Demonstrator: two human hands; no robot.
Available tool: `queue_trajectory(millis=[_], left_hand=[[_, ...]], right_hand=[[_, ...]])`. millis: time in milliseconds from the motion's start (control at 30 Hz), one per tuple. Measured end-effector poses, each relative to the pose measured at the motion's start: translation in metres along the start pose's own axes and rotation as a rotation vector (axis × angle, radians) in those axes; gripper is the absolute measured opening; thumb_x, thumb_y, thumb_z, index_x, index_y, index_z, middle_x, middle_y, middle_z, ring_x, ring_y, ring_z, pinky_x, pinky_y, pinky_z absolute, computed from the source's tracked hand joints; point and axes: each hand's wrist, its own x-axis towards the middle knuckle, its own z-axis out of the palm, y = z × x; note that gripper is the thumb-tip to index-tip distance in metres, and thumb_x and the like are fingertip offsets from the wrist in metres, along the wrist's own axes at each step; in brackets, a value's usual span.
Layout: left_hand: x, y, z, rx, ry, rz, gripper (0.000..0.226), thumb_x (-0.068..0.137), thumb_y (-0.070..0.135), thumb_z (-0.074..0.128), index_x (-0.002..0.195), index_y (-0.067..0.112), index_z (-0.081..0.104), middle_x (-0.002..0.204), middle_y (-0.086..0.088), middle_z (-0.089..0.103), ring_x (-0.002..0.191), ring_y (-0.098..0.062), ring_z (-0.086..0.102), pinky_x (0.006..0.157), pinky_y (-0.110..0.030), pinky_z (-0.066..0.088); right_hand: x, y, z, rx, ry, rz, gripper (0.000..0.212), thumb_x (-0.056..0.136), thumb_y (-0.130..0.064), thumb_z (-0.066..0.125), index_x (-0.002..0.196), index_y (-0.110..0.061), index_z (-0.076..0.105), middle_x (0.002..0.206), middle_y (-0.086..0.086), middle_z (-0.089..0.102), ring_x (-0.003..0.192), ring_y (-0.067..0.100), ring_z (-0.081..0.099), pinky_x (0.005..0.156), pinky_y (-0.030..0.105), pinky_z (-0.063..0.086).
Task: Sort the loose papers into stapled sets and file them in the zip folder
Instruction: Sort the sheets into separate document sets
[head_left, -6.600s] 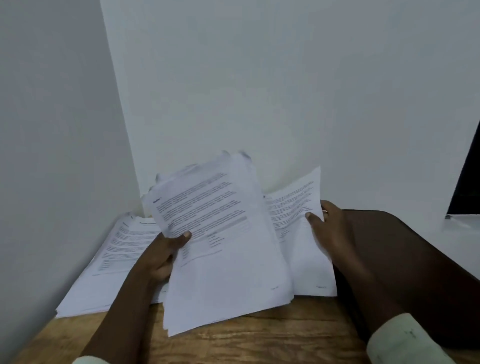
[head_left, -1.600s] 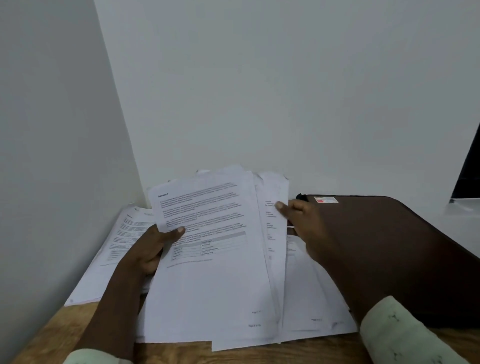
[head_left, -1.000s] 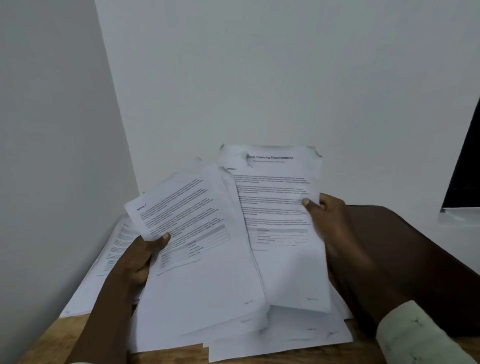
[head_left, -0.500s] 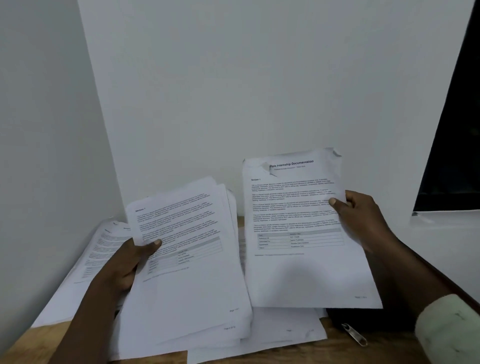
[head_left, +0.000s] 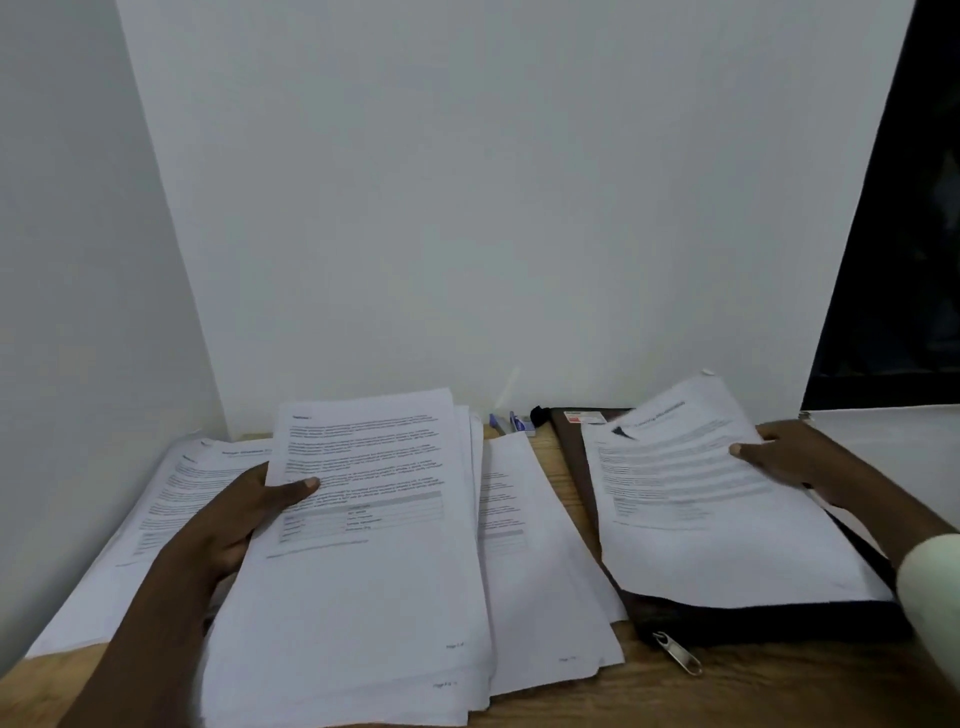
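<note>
My left hand (head_left: 244, 514) grips a thick stack of printed papers (head_left: 363, 571) by its left edge, thumb on the top page. My right hand (head_left: 795, 462) holds a titled sheet (head_left: 706, 499) by its right edge, low over the dark zip folder (head_left: 753, 621). The folder lies shut at the right, its metal zip pull (head_left: 678, 653) hanging at the front edge. More loose sheets (head_left: 530, 545) lie on the wooden table (head_left: 727, 696) between the stack and the folder. Another pile of papers (head_left: 171, 499) lies flat at the far left.
White walls close in at the left and behind the table. A small blue and white object (head_left: 511, 423) lies against the back wall, behind the papers. A dark window (head_left: 904, 208) and a white ledge (head_left: 893, 441) are at the right.
My right hand has carried the titled sheet rightward and down, from upright in front of me to lying over the zip folder. My left hand has lowered its stack toward the table.
</note>
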Motion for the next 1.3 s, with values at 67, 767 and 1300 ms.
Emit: queue_trajectory(millis=[67, 767, 1300], left_hand=[[0.007, -0.006, 0.002, 0.057, 0.046, -0.003, 0.041, 0.087, 0.004, 0.068, 0.127, 0.001, 0.060, 0.123, -0.020, 0.068, 0.111, -0.042, 0.065, 0.099, -0.057, 0.050], [0.016, -0.014, -0.016, 0.246, 0.303, -0.062, 0.036, 0.086, -0.013, 0.059, 0.118, 0.000, 0.063, 0.113, -0.020, 0.072, 0.105, -0.041, 0.067, 0.095, -0.048, 0.051], [0.021, -0.016, -0.003, 0.331, 0.306, 0.052, 0.066, 0.076, -0.016, 0.070, 0.133, 0.010, 0.048, 0.113, -0.010, 0.069, 0.096, -0.022, 0.067, 0.076, -0.030, 0.052]], right_hand=[[0.003, 0.006, 0.007, -0.086, -0.026, 0.036, 0.023, 0.085, -0.024, 0.076, 0.096, -0.004, 0.074, 0.097, 0.015, 0.072, 0.092, 0.031, 0.065, 0.076, 0.032, 0.046], [-0.056, -0.145, 0.178, -0.236, -0.365, -0.223, 0.080, 0.083, -0.044, 0.074, 0.141, -0.001, 0.039, 0.136, 0.008, 0.055, 0.122, 0.021, 0.054, 0.088, 0.025, 0.044], [-0.043, -0.153, 0.204, 0.042, -0.308, -0.052, 0.047, 0.075, -0.017, 0.081, 0.114, -0.001, 0.061, 0.112, 0.008, 0.066, 0.100, 0.022, 0.063, 0.075, 0.028, 0.052]])
